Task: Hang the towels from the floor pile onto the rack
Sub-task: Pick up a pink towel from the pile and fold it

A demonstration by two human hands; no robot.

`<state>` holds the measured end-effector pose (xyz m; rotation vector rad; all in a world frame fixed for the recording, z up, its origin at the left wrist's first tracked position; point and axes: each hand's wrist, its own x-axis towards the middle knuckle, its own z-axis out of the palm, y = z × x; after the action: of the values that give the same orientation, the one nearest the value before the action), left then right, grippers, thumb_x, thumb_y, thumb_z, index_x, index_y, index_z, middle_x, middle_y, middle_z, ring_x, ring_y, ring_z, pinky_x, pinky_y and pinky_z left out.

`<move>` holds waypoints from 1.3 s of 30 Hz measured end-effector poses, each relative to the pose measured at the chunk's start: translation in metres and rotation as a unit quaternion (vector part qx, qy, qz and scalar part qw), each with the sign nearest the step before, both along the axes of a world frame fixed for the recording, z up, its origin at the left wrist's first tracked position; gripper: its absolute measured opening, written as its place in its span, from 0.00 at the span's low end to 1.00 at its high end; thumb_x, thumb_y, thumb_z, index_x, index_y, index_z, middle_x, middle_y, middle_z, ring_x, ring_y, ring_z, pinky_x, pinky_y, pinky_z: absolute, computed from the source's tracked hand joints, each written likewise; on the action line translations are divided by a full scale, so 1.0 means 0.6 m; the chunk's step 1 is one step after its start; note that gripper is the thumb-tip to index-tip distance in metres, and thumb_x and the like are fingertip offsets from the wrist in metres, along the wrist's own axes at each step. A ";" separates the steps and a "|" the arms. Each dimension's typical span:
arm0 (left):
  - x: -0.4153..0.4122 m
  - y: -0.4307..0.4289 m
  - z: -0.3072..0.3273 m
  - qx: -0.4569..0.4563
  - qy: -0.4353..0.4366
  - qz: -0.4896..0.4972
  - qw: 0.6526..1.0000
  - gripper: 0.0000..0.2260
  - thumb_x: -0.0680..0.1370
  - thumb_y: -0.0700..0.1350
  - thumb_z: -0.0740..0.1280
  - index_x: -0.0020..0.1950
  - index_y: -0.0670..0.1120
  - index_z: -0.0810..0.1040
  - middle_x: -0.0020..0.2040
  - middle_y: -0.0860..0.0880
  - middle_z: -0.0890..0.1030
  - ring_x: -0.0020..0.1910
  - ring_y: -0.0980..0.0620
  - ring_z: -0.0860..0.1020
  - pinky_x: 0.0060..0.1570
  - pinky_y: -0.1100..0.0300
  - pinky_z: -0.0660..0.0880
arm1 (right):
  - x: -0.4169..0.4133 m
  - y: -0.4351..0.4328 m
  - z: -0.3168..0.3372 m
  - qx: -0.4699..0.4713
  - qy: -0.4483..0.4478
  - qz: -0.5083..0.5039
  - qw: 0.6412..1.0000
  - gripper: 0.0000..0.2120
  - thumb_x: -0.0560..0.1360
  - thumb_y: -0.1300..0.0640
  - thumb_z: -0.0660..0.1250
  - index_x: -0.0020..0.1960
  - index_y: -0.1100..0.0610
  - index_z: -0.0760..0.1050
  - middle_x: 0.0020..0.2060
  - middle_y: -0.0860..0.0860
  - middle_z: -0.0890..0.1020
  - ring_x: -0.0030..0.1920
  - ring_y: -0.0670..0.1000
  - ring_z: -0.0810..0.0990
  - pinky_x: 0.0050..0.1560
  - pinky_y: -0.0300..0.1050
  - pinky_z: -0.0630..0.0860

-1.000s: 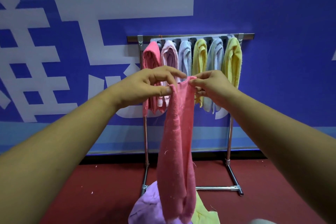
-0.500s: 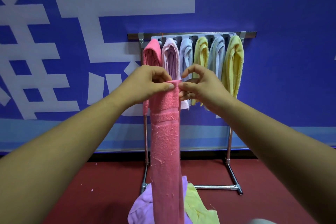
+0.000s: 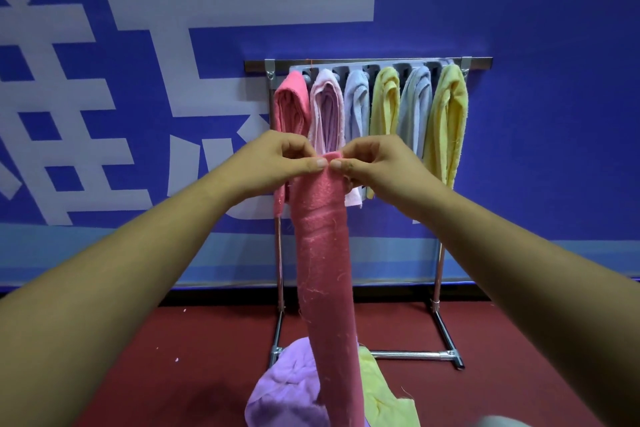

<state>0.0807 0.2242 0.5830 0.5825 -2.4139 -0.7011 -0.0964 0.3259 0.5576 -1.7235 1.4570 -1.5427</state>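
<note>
Towel in hand: the pink towel [image 3: 325, 253] hangs as a narrow folded strip, with its top edge held up between both hands and its lower end dropping out of view.
Left hand: the left hand [image 3: 280, 159] has its fingers [image 3: 311, 163] clenched in a pinch on the left of that top edge.
Right hand: the right hand [image 3: 377, 163] pinches the right of the edge, its thumb almost touching the other thumb.
Long axis: vertical, straight down from the two pinches.
Rack: the rack [image 3: 367, 63] stands beyond the hands against the blue wall, with six towels draped along its top.
Key relation: the rack's top lies farther off and higher than the pinched edge, and both hands are about equally near it.
Next move, likely: raise the edge up and forward over the top.
Free spot: cannot tell from here.
Floor pile: a purple towel [image 3: 287, 388] and a yellow towel [image 3: 381, 395] lie on the red floor [image 3: 173, 340], either side of the strip.
</note>
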 end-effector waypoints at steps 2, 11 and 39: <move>0.008 -0.002 -0.001 -0.033 -0.039 0.005 0.999 0.09 0.75 0.54 0.72 0.40 0.50 0.83 0.44 0.48 0.79 0.42 0.61 0.76 0.41 0.70 0.71 | -0.007 0.002 -0.001 0.001 -0.028 -0.012 1.000 0.08 0.77 0.66 0.69 0.51 0.73 0.78 0.38 0.61 0.80 0.35 0.51 0.79 0.38 0.39 0.79; 0.009 -0.021 -0.021 -0.022 0.007 0.025 0.999 0.07 0.75 0.51 0.73 0.43 0.49 0.81 0.43 0.47 0.84 0.44 0.49 0.83 0.49 0.44 0.81 | -0.019 0.007 -0.015 0.013 -0.057 -0.044 0.997 0.05 0.78 0.65 0.69 0.43 0.65 0.77 0.33 0.57 0.80 0.30 0.47 0.79 0.32 0.35 0.76; -0.025 0.012 -0.039 0.091 0.108 -0.014 0.990 0.05 0.78 0.43 0.70 0.52 0.44 0.82 0.48 0.37 0.83 0.45 0.46 0.82 0.55 0.42 0.79 | -0.053 -0.003 0.039 0.094 0.173 -0.003 0.980 0.08 0.76 0.54 0.73 0.49 0.60 0.83 0.36 0.51 0.82 0.36 0.45 0.77 0.41 0.45 0.73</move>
<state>0.0656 0.2317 0.5594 0.5167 -2.1754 -0.9520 -0.1280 0.3241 0.5809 -1.9386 1.7120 -1.1011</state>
